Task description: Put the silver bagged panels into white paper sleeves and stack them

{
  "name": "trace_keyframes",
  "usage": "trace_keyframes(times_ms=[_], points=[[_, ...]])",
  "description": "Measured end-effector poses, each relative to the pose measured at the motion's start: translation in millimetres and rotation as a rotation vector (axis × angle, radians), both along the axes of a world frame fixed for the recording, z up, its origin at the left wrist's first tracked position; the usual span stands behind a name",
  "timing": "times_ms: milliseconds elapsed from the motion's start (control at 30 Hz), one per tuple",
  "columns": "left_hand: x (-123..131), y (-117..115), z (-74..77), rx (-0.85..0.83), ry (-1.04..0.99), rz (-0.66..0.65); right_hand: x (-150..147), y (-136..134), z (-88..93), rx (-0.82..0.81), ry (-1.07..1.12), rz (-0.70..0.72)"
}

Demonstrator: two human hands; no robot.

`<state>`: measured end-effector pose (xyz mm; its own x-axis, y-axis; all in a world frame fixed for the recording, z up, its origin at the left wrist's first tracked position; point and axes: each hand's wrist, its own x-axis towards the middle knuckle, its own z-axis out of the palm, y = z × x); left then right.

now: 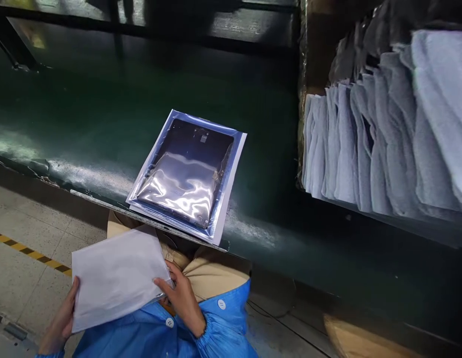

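Over my lap I hold a flat white sleeve, tilted, with its face towards me. My left hand grips its left edge, thumb on top and fingers hidden beneath. At the right edge my right hand pinches it, near a bit of clear film at the lower corner. On the bench in front of me lies a dark flat panel, like a tablet part, inside a shiny clear bag. Under that bag is a white sheet, reaching the bench's front edge. Neither hand touches the bagged panel.
The dark green bench has a worn front edge. At the right stands an open box packed with grey-white padded sleeves. Yellow-black floor tape runs at the left. A brown cardboard piece is low at the right.
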<state>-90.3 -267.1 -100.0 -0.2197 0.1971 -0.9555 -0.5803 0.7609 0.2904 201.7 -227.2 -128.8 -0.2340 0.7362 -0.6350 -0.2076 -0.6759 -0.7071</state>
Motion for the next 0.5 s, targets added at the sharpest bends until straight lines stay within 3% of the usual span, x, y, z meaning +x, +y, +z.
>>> trace_keyframes(times_ms=[67, 233, 433, 500], points=[[-8.5, -16.3, 2.9, -0.022, -0.027, -0.064, -0.8, -1.0, -8.5, -0.016, 0.011, 0.012], [-24.1, -37.0, 19.1, -0.061, -0.015, -0.235, -0.6, 5.3, -20.1, -0.066, 0.196, 0.215], [-28.0, -36.6, 19.5, -0.063, 0.146, -0.247, -4.3, 4.9, 1.7, -0.050, 0.382, 0.286], [-31.3, -36.6, 26.5, -0.076, 0.213, -0.232, -5.4, 5.2, 13.1, -0.041, 0.453, 0.260]])
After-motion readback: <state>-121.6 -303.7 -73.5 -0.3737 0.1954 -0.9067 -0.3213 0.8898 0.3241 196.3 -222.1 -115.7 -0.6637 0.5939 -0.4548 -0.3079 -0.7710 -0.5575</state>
